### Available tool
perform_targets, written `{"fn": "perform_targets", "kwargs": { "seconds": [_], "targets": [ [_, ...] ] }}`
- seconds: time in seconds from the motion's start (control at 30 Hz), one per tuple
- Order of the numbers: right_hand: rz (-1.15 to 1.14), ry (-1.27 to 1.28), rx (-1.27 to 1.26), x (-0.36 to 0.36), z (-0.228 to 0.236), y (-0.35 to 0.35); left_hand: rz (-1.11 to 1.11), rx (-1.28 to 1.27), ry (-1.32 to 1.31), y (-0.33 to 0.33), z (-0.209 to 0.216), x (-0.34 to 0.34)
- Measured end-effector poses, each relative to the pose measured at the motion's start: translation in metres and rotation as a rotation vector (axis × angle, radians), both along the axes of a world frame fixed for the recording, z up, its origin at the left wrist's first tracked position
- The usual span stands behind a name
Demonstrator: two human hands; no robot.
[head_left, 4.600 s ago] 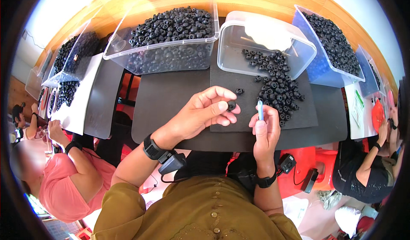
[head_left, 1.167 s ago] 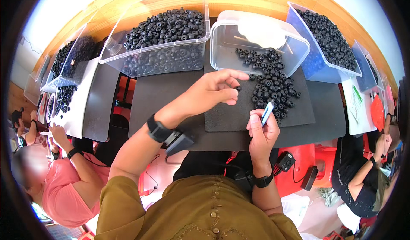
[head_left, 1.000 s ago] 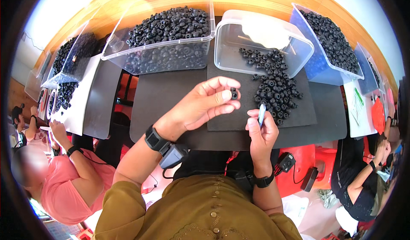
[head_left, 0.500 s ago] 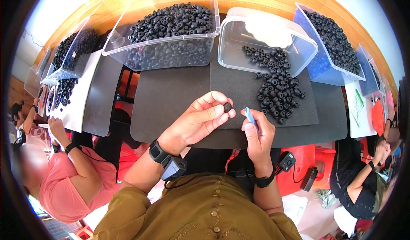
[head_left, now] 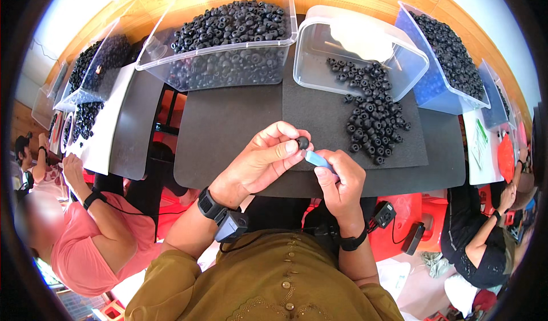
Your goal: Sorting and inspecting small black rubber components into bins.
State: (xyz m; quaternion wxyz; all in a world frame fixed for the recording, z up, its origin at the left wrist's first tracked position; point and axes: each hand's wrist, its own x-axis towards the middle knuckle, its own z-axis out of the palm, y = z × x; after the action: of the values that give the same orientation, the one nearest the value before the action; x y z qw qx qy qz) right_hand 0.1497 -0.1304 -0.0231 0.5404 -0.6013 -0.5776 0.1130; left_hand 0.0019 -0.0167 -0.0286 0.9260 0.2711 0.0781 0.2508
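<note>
My left hand [head_left: 273,152] pinches one small round black piece [head_left: 302,143] between thumb and fingertips. My right hand [head_left: 341,181] is closed around a short light-blue tool handle [head_left: 318,160], its end pointing at the black piece and almost meeting it. Whether the tool's tip touches the piece is too small to tell. To the right of both hands, a heap of similar black pieces [head_left: 374,124], several with a round hole, lies on a dark grey mat [head_left: 311,112] and spreads out of a tipped clear plastic box [head_left: 357,90].
A large clear bin [head_left: 228,84] full of black pieces stands behind my left hand. Another filled bin [head_left: 451,95] is at the back right. A person in a pink shirt [head_left: 94,241] works at the left; a person in black [head_left: 479,247] sits at the right. The dark table [head_left: 222,121] ends before my body.
My right hand has turned the blue tool from upright to slanting left and brought it up to the black piece. The left hand stays nearly in place, still pinching the piece.
</note>
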Motion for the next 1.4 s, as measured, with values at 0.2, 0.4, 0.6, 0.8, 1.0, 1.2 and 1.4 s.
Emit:
{"fn": "perform_targets", "kwargs": {
  "seconds": [0.2,0.4,0.6,0.8,1.0,1.2,1.4],
  "targets": [
    [-0.012,-0.08,-0.021,-0.001,0.001,0.0,-0.019,0.002,-0.032,0.002,-0.007,-0.004],
    [-0.028,-0.099,-0.024,-0.001,0.001,0.0,-0.019,-0.002,-0.002,0.001,-0.007,-0.006],
    [-0.035,-0.112,-0.04,-0.002,0.002,-0.001,-0.02,-0.025,0.022,0.001,-0.005,-0.008],
    [-0.112,-0.08,-0.012,-0.002,-0.005,0.0,-0.059,0.048,0.006,-0.001,-0.003,-0.009],
    [-0.162,0.299,0.003,0.008,-0.009,-0.002,-0.092,-0.014,0.005,-0.005,-0.006,-0.01],
    [0.148,0.58,-0.009,-0.008,-0.016,0.001,-0.081,0.026,0.019,-0.008,-0.013,-0.002],
    [0.202,0.761,-0.042,-0.01,-0.007,0.003,-0.058,0.206,0.064,-0.013,-0.009,0.003]
  ]
}}
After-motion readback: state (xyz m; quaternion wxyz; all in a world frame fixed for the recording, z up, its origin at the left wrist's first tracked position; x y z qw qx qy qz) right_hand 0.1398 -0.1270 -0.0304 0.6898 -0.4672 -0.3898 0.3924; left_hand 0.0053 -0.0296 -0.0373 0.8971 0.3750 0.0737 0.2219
